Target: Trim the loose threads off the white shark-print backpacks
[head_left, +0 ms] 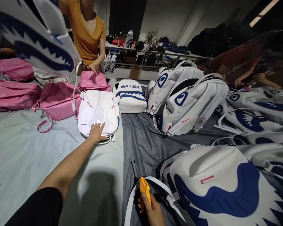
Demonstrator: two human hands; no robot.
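My left hand (pixel 97 133) lies with spread fingers on the lower part of a white backpack (pixel 97 108), which rests with its padded back panel and straps facing up. In my right hand (pixel 153 210), low in the view, is a yellow-orange tool (pixel 145 188) with thin dark tips pointing up and away; the fingers are wrapped round its handle. Beside that hand sits a large white backpack (pixel 217 182) with a blue shark-mouth pattern and a small red label. A smaller white bag marked "NEW YORK" (pixel 130 97) stands just beyond the first backpack, to its right.
Pink bags (pixel 58 99) line the left side. Two white backpacks (pixel 191 103) stand at right centre, with more white bags (pixel 252 119) further right. A shark-patterned bag (pixel 44 44) hangs in the upper left. Across the table, a person in an orange top (pixel 87 40) touches a pink bag.
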